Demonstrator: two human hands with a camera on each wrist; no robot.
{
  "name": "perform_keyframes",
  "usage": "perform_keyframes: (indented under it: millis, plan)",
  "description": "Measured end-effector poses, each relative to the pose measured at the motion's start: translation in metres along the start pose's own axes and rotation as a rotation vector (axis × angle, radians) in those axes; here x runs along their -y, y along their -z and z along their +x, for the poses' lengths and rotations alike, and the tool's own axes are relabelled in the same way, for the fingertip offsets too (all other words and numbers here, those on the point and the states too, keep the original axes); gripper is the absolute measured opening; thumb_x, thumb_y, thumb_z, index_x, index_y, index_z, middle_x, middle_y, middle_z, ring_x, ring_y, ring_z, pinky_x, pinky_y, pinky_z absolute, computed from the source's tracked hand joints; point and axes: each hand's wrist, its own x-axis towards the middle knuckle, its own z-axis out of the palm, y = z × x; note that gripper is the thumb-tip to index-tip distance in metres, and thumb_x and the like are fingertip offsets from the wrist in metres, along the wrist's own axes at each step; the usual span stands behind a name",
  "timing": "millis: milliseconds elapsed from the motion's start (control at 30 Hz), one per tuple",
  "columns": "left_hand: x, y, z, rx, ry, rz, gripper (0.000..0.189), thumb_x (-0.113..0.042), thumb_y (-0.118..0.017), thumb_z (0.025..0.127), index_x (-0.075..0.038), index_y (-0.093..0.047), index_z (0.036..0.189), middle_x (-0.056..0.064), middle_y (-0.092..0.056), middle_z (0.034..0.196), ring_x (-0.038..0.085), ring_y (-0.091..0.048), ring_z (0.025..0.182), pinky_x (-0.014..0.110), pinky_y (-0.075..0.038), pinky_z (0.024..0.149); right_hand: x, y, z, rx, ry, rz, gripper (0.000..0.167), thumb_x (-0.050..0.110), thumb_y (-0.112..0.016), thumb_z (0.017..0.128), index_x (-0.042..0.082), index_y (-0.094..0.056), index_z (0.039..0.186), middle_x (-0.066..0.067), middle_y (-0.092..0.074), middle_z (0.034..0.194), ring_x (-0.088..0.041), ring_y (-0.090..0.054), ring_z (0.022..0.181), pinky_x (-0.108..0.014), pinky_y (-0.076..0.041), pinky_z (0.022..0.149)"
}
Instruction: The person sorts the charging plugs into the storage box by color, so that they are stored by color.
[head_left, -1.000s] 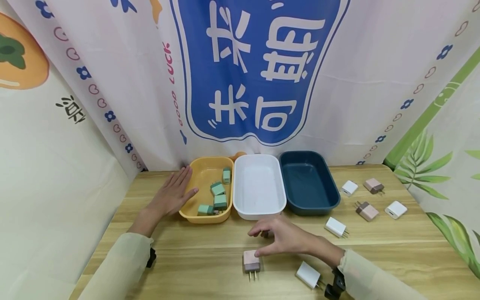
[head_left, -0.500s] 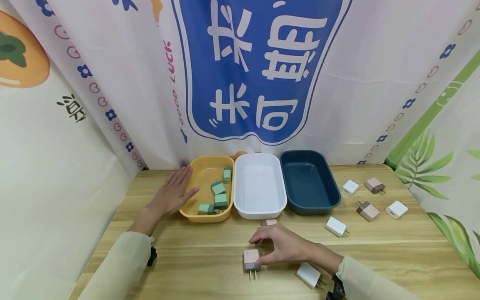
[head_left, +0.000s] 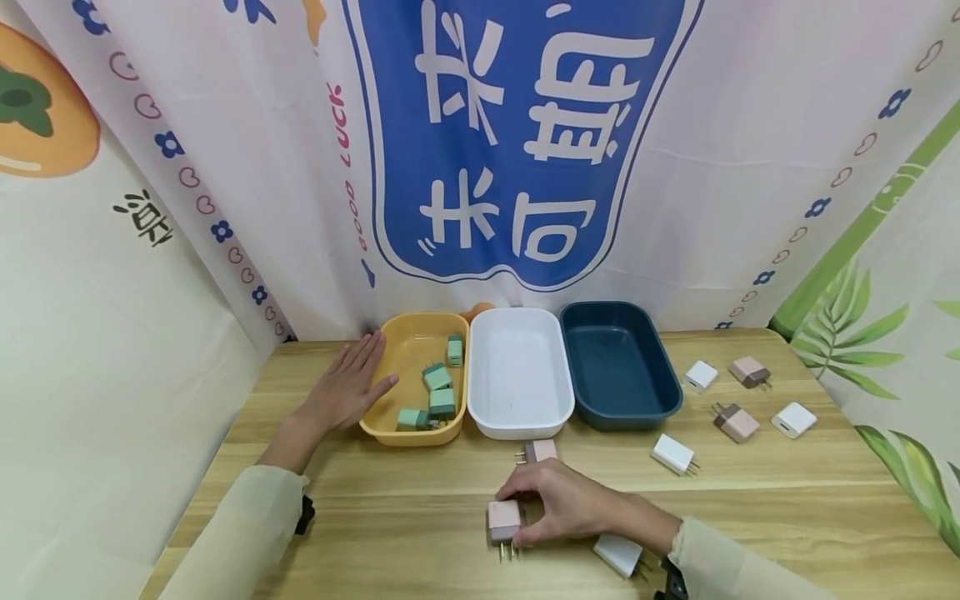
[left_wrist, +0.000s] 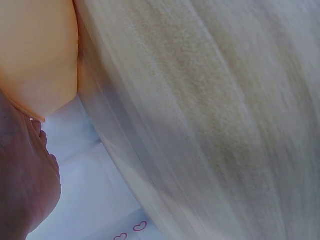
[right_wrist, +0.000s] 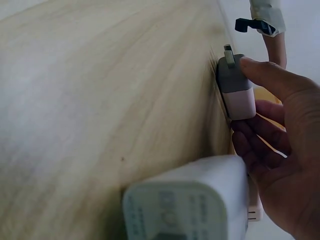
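My left hand rests with straight fingers on the left rim of the yellow tray. Several green plug chargers lie inside that tray. On the table in front, my right hand pinches a pink and grey-brown charger between thumb and fingers. In the right wrist view, the thumb is on the grey part of this charger and the fingertips are at its pink end. Another pink charger lies just beyond the right hand. A white charger sits under the right wrist.
A white tray and a dark blue tray stand beside the yellow one, with nothing visible inside. More white chargers and pink chargers are scattered on the right side of the table. A printed curtain hangs behind.
My right hand has come down slightly toward the pink charger and its thumb and fingers have closed around it. The pink charger beyond it has come into view. My left hand stays put.
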Motion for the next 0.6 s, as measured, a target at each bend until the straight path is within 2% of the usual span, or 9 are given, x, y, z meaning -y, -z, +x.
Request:
perform_keyframes:
  millis: [600]
  plan:
    - [-0.0016,0.0017,-0.0023,0.005,0.003,0.001,0.084,-0.059,-0.026,0.113,-0.002,0.000,0.169,0.018,-0.001,0.178,0.037,-0.002,0.164,0.056,-0.003,0.132,-0.0020,0.0012,0.0017,0.002,0.044,0.009,0.042,0.018,-0.089,0.083,0.012,-0.076,0.123,0.007,-0.074,0.116,0.001,-0.065,0.109,-0.016,-0.053,0.096]
